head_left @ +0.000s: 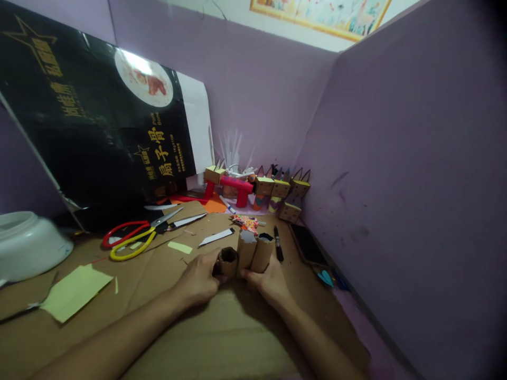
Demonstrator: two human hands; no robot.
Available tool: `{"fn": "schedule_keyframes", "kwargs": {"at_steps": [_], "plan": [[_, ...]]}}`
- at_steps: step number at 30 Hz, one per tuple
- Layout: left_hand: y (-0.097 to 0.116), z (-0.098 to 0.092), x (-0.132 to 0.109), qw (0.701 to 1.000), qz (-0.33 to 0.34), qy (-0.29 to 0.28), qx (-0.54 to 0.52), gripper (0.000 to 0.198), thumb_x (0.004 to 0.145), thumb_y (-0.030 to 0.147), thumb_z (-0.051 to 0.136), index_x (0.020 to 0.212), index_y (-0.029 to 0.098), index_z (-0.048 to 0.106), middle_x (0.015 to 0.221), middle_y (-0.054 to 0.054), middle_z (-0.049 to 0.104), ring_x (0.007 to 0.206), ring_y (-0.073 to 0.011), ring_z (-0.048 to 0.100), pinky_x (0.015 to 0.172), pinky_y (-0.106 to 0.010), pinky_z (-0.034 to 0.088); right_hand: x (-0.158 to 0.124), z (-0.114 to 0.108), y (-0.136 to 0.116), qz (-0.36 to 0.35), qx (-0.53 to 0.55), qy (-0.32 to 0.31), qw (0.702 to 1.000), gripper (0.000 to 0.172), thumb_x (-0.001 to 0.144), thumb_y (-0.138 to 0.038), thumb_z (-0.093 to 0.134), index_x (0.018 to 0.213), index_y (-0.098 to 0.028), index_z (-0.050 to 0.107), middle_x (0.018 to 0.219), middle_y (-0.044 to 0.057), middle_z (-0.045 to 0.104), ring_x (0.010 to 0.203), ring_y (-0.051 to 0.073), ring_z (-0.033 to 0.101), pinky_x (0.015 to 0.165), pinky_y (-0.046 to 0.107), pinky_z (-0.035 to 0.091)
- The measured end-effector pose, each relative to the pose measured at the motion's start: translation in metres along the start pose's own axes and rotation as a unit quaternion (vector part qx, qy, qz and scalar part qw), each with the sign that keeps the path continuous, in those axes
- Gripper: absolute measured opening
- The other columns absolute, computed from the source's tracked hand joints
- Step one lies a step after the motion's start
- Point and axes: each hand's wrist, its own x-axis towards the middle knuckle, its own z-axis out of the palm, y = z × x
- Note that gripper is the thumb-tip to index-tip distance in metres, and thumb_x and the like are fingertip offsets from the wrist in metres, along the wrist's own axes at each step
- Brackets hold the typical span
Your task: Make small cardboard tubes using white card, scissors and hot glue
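Three brown cardboard tubes stand side by side near the middle of the cardboard sheet. My left hand is closed around the shorter left tube, which has a dark opening. The middle tube and the right tube are taller and touch each other. My right hand grips the right tube low down, its thumb across the front near the base of the middle tube. Just right of the tubes lies a black pen.
Red-and-yellow scissors, yellow-green paper and a white pot are at the left. Small box figures and a red glue gun stand at the back. A phone lies by the right wall.
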Motion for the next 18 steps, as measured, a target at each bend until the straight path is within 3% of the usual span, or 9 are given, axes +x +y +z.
{"fn": "schedule_keyframes", "kwargs": {"at_steps": [6, 12, 15, 18], "plan": [[0.000, 0.001, -0.001, 1.000, -0.007, 0.003, -0.006, 0.021, 0.062, 0.013, 0.058, 0.081, 0.020, 0.058, 0.079, 0.000, 0.064, 0.076, -0.0205, 0.057, 0.064, -0.026, 0.041, 0.000, 0.000, 0.002, 0.002, -0.013, 0.004, 1.000, 0.032, 0.055, -0.022, 0.072, 0.083, -0.016, 0.057, 0.079, 0.002, 0.065, 0.073, 0.021, 0.058, 0.064, 0.030, 0.046], [0.003, -0.002, 0.000, 1.000, -0.002, 0.000, -0.023, 0.026, 0.062, 0.013, 0.059, 0.088, 0.020, 0.060, 0.087, -0.002, 0.066, 0.082, -0.0219, 0.058, 0.073, -0.028, 0.043, -0.002, 0.002, -0.006, -0.022, 0.023, 0.012, 0.999, 0.037, 0.053, -0.022, 0.074, 0.087, -0.017, 0.059, 0.084, 0.004, 0.068, 0.079, 0.023, 0.061, 0.070, 0.031, 0.048], [0.007, -0.008, -0.001, 0.999, 0.005, -0.018, -0.039, 0.029, 0.061, 0.017, 0.061, 0.090, 0.018, 0.061, 0.089, -0.003, 0.066, 0.084, -0.0224, 0.058, 0.074, -0.029, 0.044, -0.003, 0.001, -0.010, -0.014, 0.032, 0.016, 0.999, 0.042, 0.054, -0.027, 0.076, 0.091, -0.016, 0.060, 0.087, 0.005, 0.069, 0.082, 0.025, 0.062, 0.073, 0.034, 0.049], [0.011, -0.017, 0.001, 0.989, 0.027, -0.061, -0.134, 0.042, 0.066, 0.029, 0.061, 0.106, 0.017, 0.059, 0.096, -0.003, 0.066, 0.087, -0.0228, 0.059, 0.074, -0.028, 0.046, -0.002, 0.000, -0.010, 0.026, 0.067, 0.013, 0.997, 0.050, 0.055, -0.032, 0.076, 0.099, -0.015, 0.059, 0.092, 0.008, 0.069, 0.085, 0.027, 0.063, 0.075, 0.036, 0.050]]}}
